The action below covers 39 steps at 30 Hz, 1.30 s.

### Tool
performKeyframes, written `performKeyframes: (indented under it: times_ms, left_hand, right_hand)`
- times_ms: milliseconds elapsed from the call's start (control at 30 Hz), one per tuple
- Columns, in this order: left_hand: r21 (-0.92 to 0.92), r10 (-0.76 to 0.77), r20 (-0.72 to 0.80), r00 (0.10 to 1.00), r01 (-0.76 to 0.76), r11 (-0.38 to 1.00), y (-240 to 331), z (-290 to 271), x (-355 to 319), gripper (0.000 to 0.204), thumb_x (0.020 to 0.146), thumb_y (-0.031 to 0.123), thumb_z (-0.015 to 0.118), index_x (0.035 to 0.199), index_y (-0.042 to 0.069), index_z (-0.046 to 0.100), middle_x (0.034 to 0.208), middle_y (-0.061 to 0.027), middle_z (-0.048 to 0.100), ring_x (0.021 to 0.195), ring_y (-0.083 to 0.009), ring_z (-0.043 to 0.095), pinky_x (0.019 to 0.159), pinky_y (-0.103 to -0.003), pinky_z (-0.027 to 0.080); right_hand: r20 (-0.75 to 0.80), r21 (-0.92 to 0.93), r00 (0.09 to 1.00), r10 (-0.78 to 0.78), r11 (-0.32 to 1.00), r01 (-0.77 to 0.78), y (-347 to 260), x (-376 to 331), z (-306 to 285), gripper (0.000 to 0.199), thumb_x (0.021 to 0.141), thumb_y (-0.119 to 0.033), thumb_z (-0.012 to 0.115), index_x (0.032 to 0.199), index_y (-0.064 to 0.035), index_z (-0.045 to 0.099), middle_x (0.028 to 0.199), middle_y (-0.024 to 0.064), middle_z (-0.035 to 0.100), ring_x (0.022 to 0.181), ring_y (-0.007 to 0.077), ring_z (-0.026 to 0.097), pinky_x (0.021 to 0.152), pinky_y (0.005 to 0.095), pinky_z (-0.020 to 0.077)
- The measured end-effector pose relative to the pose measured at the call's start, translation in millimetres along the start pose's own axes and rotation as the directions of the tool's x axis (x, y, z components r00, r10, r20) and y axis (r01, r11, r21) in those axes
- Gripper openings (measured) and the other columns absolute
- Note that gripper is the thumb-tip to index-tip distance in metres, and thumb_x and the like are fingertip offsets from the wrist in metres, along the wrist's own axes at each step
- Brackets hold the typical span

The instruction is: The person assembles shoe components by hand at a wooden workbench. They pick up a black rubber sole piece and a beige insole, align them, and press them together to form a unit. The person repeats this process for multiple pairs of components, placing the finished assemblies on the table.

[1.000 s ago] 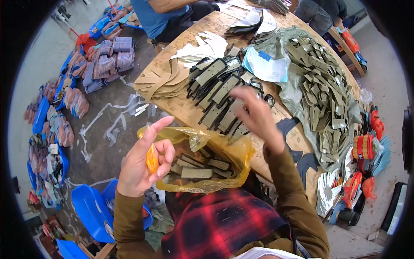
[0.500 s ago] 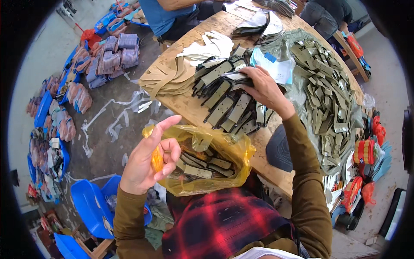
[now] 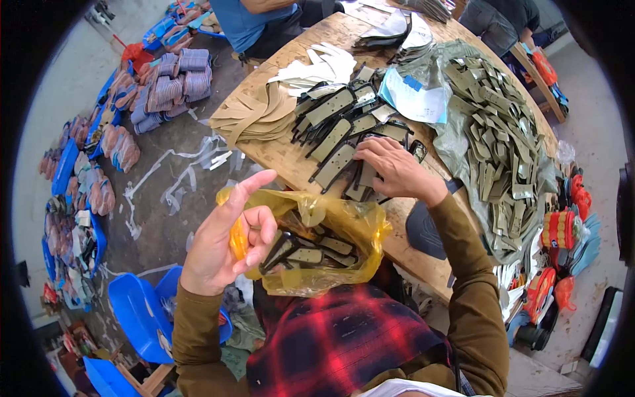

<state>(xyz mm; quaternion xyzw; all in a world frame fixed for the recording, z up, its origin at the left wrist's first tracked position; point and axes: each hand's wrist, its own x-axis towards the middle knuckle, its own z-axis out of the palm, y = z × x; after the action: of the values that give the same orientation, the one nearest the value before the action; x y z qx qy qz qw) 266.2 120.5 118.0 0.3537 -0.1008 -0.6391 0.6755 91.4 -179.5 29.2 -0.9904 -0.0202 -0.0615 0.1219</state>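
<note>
While the left hand [image 3: 221,248], at eight o'clock of the view, stretches one digit out and curls others round a bunched part of the yellow plastic bag [image 3: 297,284], the right hand [image 3: 400,169] lies between two and three o'clock, palm down, with bent fingers touching the near right side of a pile of olive pieces edged in black [image 3: 331,107]. Whether that right hand grips one of them cannot be told, since its own back hides the fingertips. The pile sits on the wooden table [image 3: 397,218], a little past twelve o'clock, its long pieces overlapping and slanting. The bag gapes at six o'clock, just above the plaid cloth [image 3: 344,337] over the person's lap, and more olive pieces [image 3: 306,256] lie loosely inside it. Beyond the pile, white pieces [image 3: 321,69] spread at twelve o'clock, and beige strips [image 3: 258,116] are layered near eleven. A pale blue and white paper [image 3: 417,99] lies between one and two o'clock, beside a large olive heap [image 3: 499,152] that stretches on greenish plastic sheeting [image 3: 450,142] toward three. On the floor, striped bundles [image 3: 172,86] are stacked at ten o'clock and a blue bin [image 3: 135,317] stands near eight.
</note>
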Motion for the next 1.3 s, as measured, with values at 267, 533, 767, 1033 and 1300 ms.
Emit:
performKeyframes:
  times_ms: [267,533,767,1033,1300]
  left_hand:
    - [0.003,0.005,-0.018,1.000,-0.005,1.000,-5.0,-4.1,-4.9,0.057,0.105,0.044,0.037,0.146,0.005,0.031,0.080,-0.0103,0.059,0.047,-0.0097,0.048,0.036,-0.019,0.034]
    - [0.042,-0.014,0.036,0.999,0.012,0.999,-8.5,-0.2,-2.3,0.060,0.104,0.045,0.040,0.147,0.004,0.029,0.081,-0.0105,0.058,0.049,-0.0101,0.050,0.036,-0.018,0.035]
    - [0.068,-0.025,0.031,0.999,0.023,0.997,-12.8,6.0,-4.6,0.061,0.103,0.045,0.041,0.146,0.003,0.029,0.081,-0.0108,0.058,0.049,-0.0102,0.051,0.036,-0.018,0.036]
    - [0.076,-0.028,-0.008,1.000,0.028,0.997,-13.5,6.2,-4.3,0.060,0.104,0.044,0.040,0.145,0.002,0.031,0.079,-0.0100,0.057,0.048,-0.0096,0.050,0.036,-0.018,0.035]
    - [0.098,-0.042,-0.035,0.999,0.045,0.994,-13.2,12.9,-0.2,0.057,0.105,0.044,0.038,0.143,0.002,0.035,0.079,-0.0091,0.057,0.049,-0.0089,0.050,0.036,-0.018,0.035]
  right_hand:
    - [0.216,-0.018,0.976,-0.022,1.000,0.026,7.3,-15.5,-11.0,0.048,0.068,-0.001,0.058,0.116,-0.0046,0.061,0.125,0.0117,0.054,0.123,0.0292,0.049,0.098,0.0363,0.0423]
    - [0.278,-0.268,0.960,0.010,0.961,0.067,4.7,-24.4,-20.6,0.056,0.071,-0.003,0.059,0.125,-0.0166,0.060,0.122,0.0091,0.052,0.114,0.0243,0.052,0.088,0.0354,0.0439]
    - [0.317,-0.246,0.948,0.034,0.968,0.047,16.9,-2.0,2.8,0.051,0.065,-0.019,0.074,0.111,-0.0054,0.055,0.114,0.0095,0.047,0.102,0.0232,0.053,0.072,0.0364,0.0478]
    - [0.154,-0.018,0.978,0.139,0.990,-0.138,31.7,-14.9,5.4,0.069,0.061,-0.046,0.084,0.095,-0.0025,0.043,0.093,0.0119,0.051,0.090,0.0297,0.057,0.073,0.0380,0.0444]
    - [0.048,0.059,0.976,0.211,0.975,-0.214,27.8,-22.3,16.1,0.033,0.079,-0.027,0.071,0.093,-0.0013,0.055,0.091,0.0152,0.057,0.087,0.0356,0.060,0.075,0.0456,0.0494]
